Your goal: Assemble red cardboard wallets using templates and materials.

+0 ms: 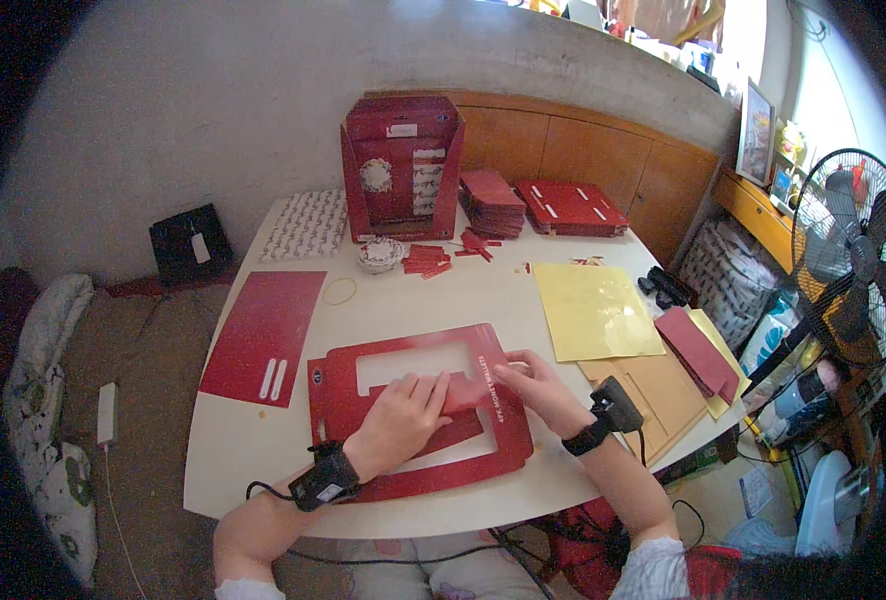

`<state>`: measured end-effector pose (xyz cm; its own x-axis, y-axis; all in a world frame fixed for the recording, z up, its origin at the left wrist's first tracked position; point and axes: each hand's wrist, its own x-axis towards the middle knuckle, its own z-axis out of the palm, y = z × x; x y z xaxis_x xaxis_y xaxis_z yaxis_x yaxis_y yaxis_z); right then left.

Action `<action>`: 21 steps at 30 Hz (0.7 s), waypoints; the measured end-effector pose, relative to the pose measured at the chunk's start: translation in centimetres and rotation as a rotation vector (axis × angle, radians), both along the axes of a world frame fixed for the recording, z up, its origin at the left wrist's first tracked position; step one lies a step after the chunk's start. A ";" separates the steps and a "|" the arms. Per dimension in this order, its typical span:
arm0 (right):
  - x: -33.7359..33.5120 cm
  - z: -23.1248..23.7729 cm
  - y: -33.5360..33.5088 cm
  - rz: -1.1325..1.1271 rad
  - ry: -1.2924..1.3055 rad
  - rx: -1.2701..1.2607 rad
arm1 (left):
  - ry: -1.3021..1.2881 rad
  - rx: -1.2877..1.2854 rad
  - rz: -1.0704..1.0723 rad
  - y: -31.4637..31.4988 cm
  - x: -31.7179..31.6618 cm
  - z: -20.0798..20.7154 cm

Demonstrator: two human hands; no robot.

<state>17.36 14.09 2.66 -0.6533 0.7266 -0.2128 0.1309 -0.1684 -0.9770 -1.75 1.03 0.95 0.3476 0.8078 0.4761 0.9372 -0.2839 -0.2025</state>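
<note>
A red cardboard frame (508, 440) with a large cut-out window and white lettering lies flat on the table in front of me. My left hand (403, 415) rests on it, fingers stretched and close together, pressing on a red card piece (453, 432) that lies across the window. What is under the palm is hidden. At the frame's right edge is my right hand (545, 395), its thumb and fingers closed on the cardboard border. Both wrists wear black strapped devices. Left of the frame lies a flat red card sheet (263, 335) with two white slots.
An assembled red display box (403, 220) stands at the back of the white table (383, 285). Beside it are stacked red cards (491, 205), red panels (573, 208) and a white patterned sheet (306, 225). Yellow sheets (598, 312) and brown cardboard (643, 400) lie right. A black fan (863, 250) stands beyond.
</note>
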 end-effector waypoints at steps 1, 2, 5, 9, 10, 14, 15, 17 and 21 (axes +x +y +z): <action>0.0 -0.4 0.1 -0.043 0.008 0.103 | 0.011 0.003 0.003 0.1 -0.1 -0.1; 0.0 -0.7 0.3 -0.085 0.015 0.206 | 0.012 0.003 0.004 0.1 -0.2 -0.2; 0.1 -1.1 0.5 -0.111 0.053 1.010 | 0.018 -0.005 0.013 0.2 -0.2 -0.2; -0.6 -0.2 -0.7 0.201 0.072 1.352 | 0.051 0.014 0.016 0.3 -0.5 -0.3; -0.8 -0.5 -0.8 0.203 0.073 1.352 | 0.051 0.025 0.010 0.4 -0.5 -0.4; -1.3 -0.7 -1.3 0.206 0.004 1.617 | 0.028 0.037 0.002 0.6 -0.5 -0.8; -1.2 -0.7 -1.3 0.230 -0.038 1.696 | 0.030 0.028 0.006 0.6 -0.5 -0.8; -1.2 -0.8 -1.3 0.256 -0.079 1.775 | 0.032 0.019 0.012 0.6 -0.7 -0.7; -0.6 -1.0 -0.2 0.196 -0.146 1.872 | 0.053 -0.050 0.042 0.3 -2.2 -0.3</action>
<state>16.76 13.88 1.69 -0.7968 -0.0166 0.6040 0.1017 0.9817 0.1612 -3.92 1.30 0.67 0.3364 0.8446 0.4165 0.9368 -0.2552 -0.2392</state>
